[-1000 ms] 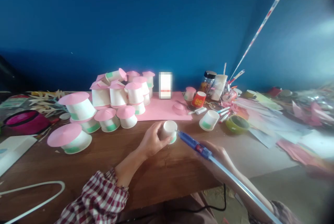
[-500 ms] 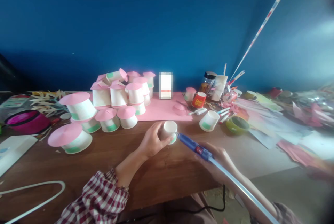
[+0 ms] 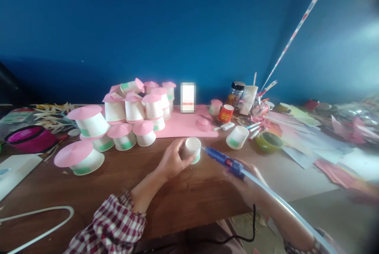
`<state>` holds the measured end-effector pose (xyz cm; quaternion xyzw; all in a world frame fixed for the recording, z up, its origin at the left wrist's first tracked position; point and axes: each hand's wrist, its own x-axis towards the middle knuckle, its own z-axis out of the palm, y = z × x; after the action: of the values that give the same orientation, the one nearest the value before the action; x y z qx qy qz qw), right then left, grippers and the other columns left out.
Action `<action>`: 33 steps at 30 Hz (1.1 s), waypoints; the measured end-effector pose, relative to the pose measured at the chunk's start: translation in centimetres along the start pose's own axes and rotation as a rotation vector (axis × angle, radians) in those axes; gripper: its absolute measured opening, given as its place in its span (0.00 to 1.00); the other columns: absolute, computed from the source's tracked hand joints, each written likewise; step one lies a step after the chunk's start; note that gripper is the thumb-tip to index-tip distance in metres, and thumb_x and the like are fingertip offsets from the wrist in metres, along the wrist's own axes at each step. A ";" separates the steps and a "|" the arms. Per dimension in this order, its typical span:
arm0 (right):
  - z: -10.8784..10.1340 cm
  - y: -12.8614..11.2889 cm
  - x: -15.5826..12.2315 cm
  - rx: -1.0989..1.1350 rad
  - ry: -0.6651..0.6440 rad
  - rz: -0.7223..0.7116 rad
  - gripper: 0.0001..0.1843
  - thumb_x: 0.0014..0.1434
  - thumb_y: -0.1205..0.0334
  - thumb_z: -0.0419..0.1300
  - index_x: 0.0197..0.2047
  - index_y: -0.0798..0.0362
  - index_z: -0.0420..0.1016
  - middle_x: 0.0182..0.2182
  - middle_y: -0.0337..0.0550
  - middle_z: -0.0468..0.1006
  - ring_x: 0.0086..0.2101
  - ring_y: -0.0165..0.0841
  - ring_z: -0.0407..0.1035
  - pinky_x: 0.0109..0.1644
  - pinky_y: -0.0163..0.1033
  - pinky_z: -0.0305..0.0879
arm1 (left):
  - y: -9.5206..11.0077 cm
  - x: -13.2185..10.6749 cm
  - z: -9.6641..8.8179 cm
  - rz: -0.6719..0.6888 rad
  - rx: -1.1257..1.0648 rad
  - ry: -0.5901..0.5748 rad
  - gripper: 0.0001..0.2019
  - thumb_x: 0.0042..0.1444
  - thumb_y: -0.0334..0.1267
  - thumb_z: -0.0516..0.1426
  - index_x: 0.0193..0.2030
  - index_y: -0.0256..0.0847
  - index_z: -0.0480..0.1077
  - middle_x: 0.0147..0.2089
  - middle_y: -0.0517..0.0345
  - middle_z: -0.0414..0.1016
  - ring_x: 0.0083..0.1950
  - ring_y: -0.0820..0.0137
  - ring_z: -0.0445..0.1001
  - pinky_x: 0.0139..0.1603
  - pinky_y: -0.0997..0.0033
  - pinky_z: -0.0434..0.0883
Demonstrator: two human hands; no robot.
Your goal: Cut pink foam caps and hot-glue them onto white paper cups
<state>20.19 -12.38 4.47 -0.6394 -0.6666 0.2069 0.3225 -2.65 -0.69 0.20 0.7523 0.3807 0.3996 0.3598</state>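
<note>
My left hand is wrapped round a small white paper cup with a green band, upturned on the brown table. My right hand grips a blue glue gun with a long clear glue stick trailing back. The gun's nozzle points at the cup's right rim, a short way off it. A black cord hangs below the gun over the table edge.
A pile of white cups with pink cone tops stands at the back left on and beside a pink sheet. Another white cup, a red cup, a jar, markers, a green bowl and scattered papers lie right.
The glue gun has lifted slightly and drawn a little to the right, its nozzle now just off the cup. My left hand and the cup stay put.
</note>
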 end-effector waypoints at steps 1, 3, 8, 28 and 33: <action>0.0 0.2 0.0 -0.006 0.007 -0.002 0.13 0.56 0.53 0.59 0.40 0.52 0.74 0.25 0.37 0.77 0.24 0.31 0.69 0.29 0.32 0.65 | 0.0 0.0 0.0 0.002 -0.001 0.004 0.26 0.48 0.43 0.62 0.53 0.39 0.65 0.52 0.47 0.72 0.51 0.59 0.72 0.53 0.58 0.70; 0.0 0.7 -0.1 -0.025 0.038 -0.006 0.12 0.56 0.52 0.58 0.37 0.52 0.73 0.24 0.37 0.76 0.24 0.30 0.67 0.28 0.32 0.65 | -0.1 0.0 0.1 0.002 0.000 0.003 0.26 0.48 0.43 0.62 0.53 0.39 0.66 0.52 0.47 0.72 0.52 0.59 0.72 0.54 0.57 0.70; 0.1 1.1 0.1 -0.072 0.057 0.005 0.15 0.57 0.50 0.57 0.31 0.54 0.72 0.22 0.38 0.73 0.24 0.31 0.66 0.28 0.34 0.65 | 0.0 0.0 -0.1 -0.008 0.013 -0.009 0.26 0.48 0.43 0.62 0.54 0.39 0.65 0.52 0.48 0.72 0.52 0.59 0.72 0.54 0.58 0.70; -7.4 8.0 -1.0 -0.418 0.439 0.206 0.29 0.55 0.56 0.51 0.59 0.52 0.57 0.37 0.47 0.76 0.26 0.35 0.69 0.30 0.38 0.63 | -0.6 0.3 -0.1 -0.099 0.023 0.096 0.30 0.45 0.50 0.63 0.53 0.40 0.65 0.51 0.48 0.71 0.47 0.58 0.74 0.45 0.59 0.74; -11.0 12.5 0.8 -0.662 0.458 0.400 0.28 0.56 0.60 0.50 0.60 0.57 0.55 0.39 0.53 0.75 0.34 0.42 0.71 0.34 0.41 0.62 | -0.6 0.4 -0.2 -0.044 0.072 0.079 0.28 0.46 0.50 0.62 0.52 0.40 0.66 0.51 0.49 0.70 0.49 0.59 0.72 0.48 0.58 0.72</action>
<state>36.77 -11.87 3.77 -0.8539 -0.4715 -0.1059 0.1934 -2.86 -0.04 -0.10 0.7398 0.4253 0.4069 0.3261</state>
